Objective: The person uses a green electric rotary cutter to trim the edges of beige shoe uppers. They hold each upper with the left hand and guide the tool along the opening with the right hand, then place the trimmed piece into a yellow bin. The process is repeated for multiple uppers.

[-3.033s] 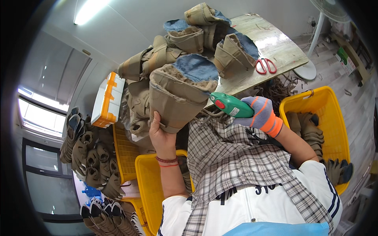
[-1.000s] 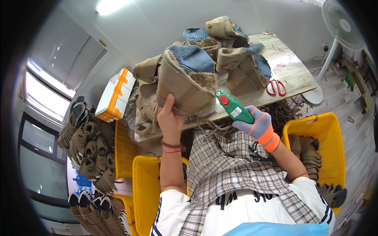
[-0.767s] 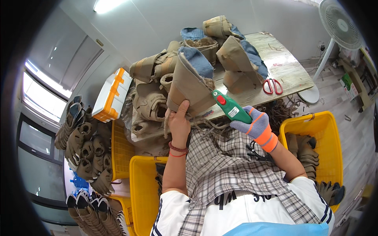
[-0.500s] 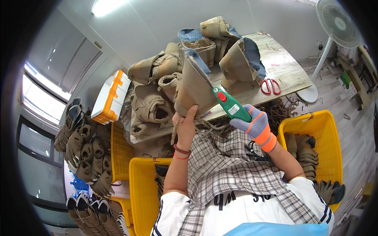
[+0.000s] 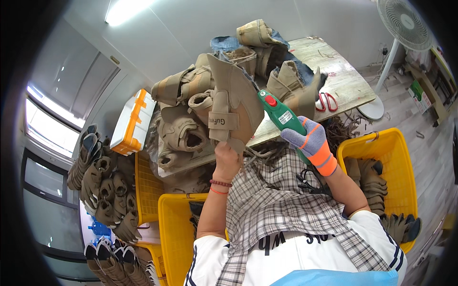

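Observation:
My bare left hand [image 5: 228, 159] is closed around the lower end of a tan boot upper [image 5: 234, 90], held upright above the table's front edge. A strap with dark lettering crosses it. In my right hand [image 5: 310, 143], covered by a grey and orange glove, is a green handheld power tool [image 5: 281, 114] with a red button. The tool's front end is close to the upper's right edge; whether they touch I cannot tell. More tan boot uppers [image 5: 183, 131] are heaped behind and left of my left hand. Another upper [image 5: 303, 97] lies beyond the tool, beside red-handled scissors [image 5: 327, 102].
The wooden table [image 5: 341, 71] carries the heap. Yellow crates [image 5: 403, 190] with stacked uppers stand to my right and left. An orange and white box [image 5: 132, 121] is at the left, near hanging bunches of uppers [image 5: 102, 186]. A fan [image 5: 405, 24] stands at the back right.
My left hand has turned the boot upper, so its strapped side now shows. The upper beyond the tool now lies lower, in a different shape. My right hand has hardly moved.

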A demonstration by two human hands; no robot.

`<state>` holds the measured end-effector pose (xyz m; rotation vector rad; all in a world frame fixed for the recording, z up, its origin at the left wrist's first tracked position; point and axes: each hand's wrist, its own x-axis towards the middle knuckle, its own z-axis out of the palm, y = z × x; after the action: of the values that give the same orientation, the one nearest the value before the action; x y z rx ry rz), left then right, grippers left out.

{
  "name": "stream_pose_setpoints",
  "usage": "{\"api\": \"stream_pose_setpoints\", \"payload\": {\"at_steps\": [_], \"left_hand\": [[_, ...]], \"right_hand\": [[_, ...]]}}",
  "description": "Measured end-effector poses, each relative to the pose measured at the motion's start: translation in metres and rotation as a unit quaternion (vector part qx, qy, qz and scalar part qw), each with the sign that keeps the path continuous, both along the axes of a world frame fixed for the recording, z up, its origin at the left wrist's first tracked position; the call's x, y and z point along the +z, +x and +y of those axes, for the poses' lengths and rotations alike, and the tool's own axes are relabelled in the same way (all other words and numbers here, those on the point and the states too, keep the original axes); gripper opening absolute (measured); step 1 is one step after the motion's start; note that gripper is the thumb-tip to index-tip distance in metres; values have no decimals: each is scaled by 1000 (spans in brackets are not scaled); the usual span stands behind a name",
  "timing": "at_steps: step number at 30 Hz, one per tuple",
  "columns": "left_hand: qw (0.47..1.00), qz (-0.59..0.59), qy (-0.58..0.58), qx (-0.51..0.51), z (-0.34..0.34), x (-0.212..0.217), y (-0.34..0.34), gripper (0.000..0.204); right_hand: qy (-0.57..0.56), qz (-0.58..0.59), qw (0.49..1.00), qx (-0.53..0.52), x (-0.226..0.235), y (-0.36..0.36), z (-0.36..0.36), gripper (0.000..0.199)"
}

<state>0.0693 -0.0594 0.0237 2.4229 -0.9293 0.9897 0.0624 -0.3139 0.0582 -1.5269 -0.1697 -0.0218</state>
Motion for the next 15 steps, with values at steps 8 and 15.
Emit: {"api": "stream_pose_setpoints", "payload": {"at_steps": [8,15], "left_hand": [[996,-46,70,-2,11,-9,-6,35],[938,101,-323,75,13,39,-26,32]], "right_hand": [[71,15,997,31,7,7,-11,33],[34,-5,999,7,-3,11,-25,32]]}}
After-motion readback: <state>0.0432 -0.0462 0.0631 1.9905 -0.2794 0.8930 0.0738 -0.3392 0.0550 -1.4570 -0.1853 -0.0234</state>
